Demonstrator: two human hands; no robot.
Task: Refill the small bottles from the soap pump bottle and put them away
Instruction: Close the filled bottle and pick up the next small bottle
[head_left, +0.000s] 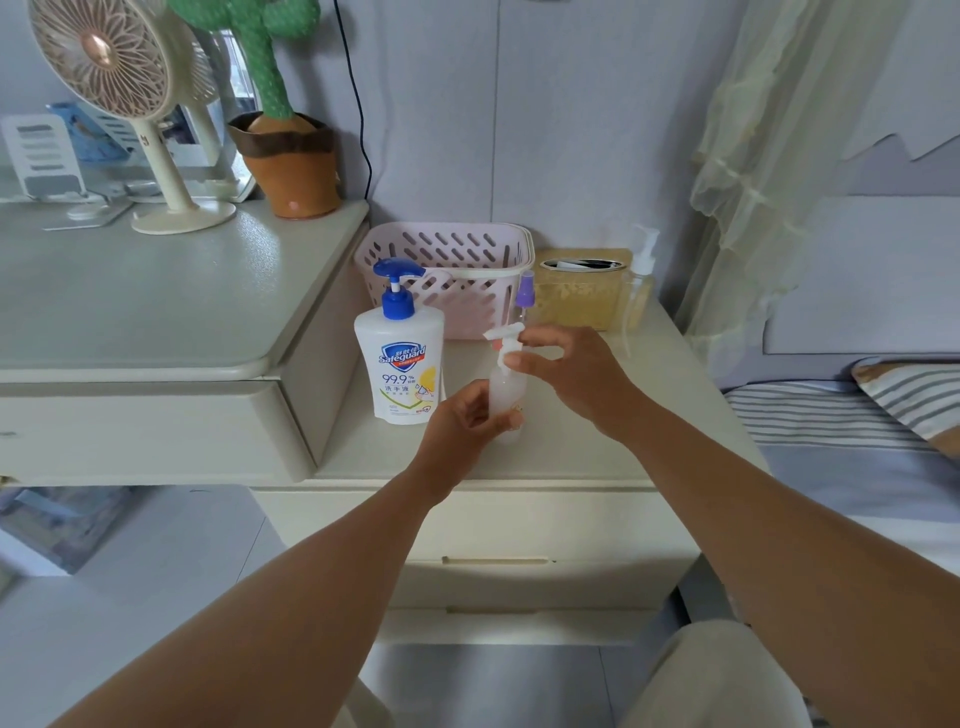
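While held, bottle (505, 387) upright, spout (500, 332) left

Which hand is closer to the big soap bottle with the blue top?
Left. The left hand grips the small bottle just beside the big soap bottle. The right hand pinches that bottle's white pump, farther off to the right.
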